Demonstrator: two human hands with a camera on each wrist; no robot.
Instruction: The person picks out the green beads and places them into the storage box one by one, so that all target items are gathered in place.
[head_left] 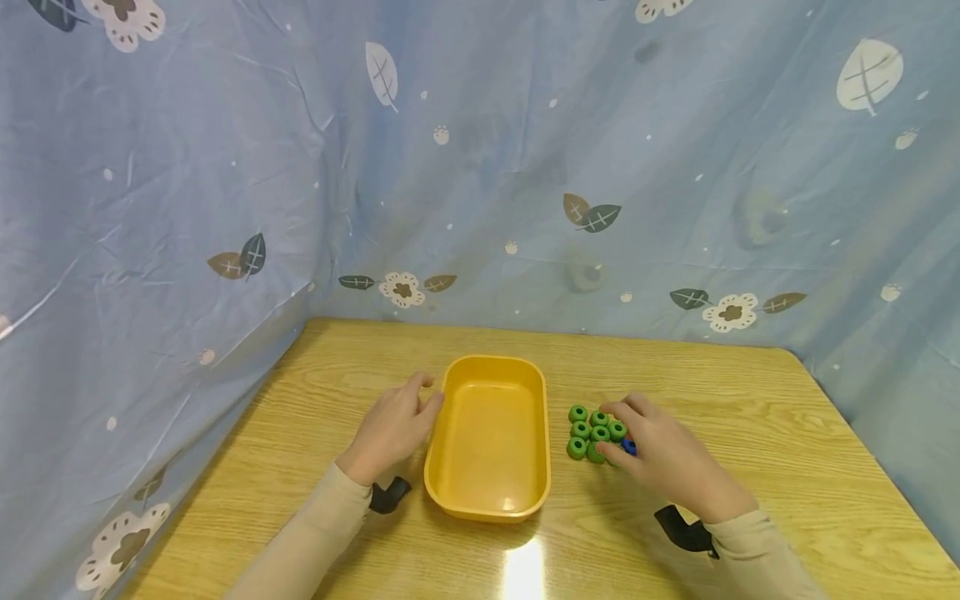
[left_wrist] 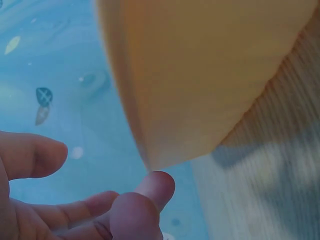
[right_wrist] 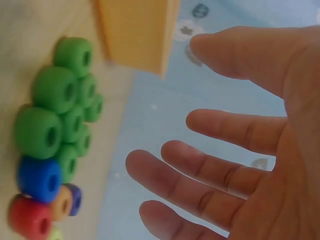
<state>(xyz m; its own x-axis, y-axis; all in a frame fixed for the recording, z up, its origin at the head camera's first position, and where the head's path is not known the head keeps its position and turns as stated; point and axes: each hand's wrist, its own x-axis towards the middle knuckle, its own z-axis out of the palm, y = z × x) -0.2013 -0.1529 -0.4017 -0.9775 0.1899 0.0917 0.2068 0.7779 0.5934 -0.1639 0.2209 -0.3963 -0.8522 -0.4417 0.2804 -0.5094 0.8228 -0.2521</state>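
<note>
A yellow plastic tray (head_left: pixel 491 450) with a raised rim stands on the table, nothing lying in it. Beside its left rim is my left hand (head_left: pixel 397 429), fingers loosely bent and holding nothing; whether a fingertip touches the rim I cannot tell. My right hand (head_left: pixel 667 454) hovers over a group of beads right of the tray, fingers spread and apart from them. Several green beads (right_wrist: pixel 37 131) with holes sit packed in rows. Next to them are a blue bead (right_wrist: pixel 37 178), a red bead (right_wrist: pixel 27 217), an orange bead (right_wrist: pixel 59 202) and a purple one, partly under my hand in the head view.
The wooden table (head_left: pixel 750 400) extends on both sides of the tray. A blue curtain (head_left: pixel 480 167) with leaves and flowers hangs behind it and along both sides. Black straps (head_left: pixel 686 531) show at both wrists.
</note>
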